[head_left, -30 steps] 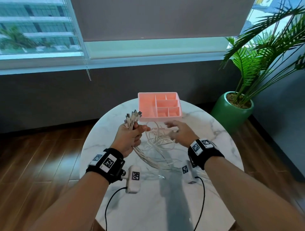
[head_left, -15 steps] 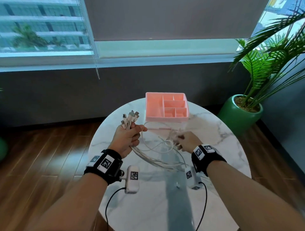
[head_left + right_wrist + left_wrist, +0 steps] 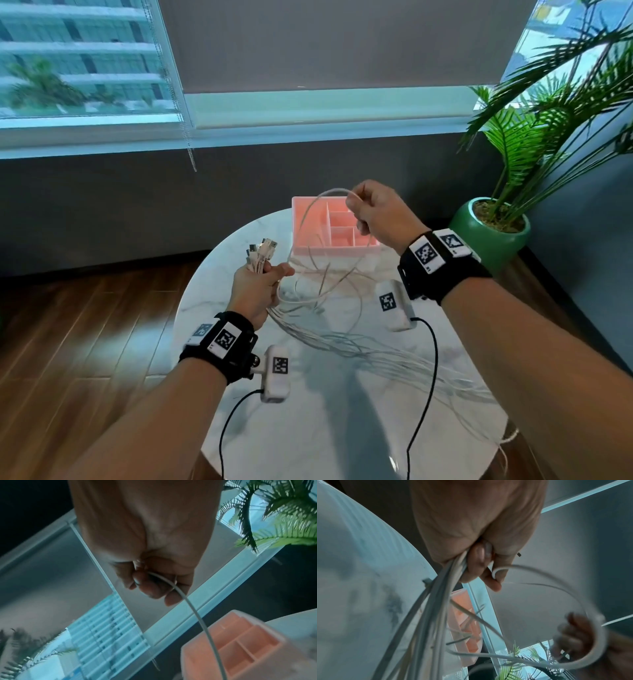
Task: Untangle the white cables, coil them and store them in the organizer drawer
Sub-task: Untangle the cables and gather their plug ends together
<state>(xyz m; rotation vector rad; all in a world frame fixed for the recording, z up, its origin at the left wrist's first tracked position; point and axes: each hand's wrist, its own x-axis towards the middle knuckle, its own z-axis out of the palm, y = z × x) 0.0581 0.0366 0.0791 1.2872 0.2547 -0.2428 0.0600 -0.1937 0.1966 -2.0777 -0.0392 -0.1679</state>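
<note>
My left hand (image 3: 257, 287) grips a bundle of white cables (image 3: 329, 337) just below their plug ends (image 3: 261, 254), above the left part of the round marble table (image 3: 308, 421). The strands trail loosely across the table to its right edge. My right hand (image 3: 371, 212) is raised over the pink organizer drawer (image 3: 310, 229) and pinches one white cable (image 3: 313, 205), lifted into a tall loop. In the left wrist view my left hand (image 3: 479, 555) is closed round the cable bundle (image 3: 435, 607). In the right wrist view my right hand (image 3: 154, 580) pinches the single cable (image 3: 197, 616) above the drawer (image 3: 240, 646).
The drawer stands at the table's far edge, divided into several compartments. A green pot with a palm plant (image 3: 493, 233) stands on the floor at the right. A dark wall and window (image 3: 85, 68) lie behind. Wooden floor (image 3: 85, 342) surrounds the table.
My right hand closed on one cable in the tangle and lifted it up over the drawer, pulling out a loop. My left hand kept its hold on the bundle.
</note>
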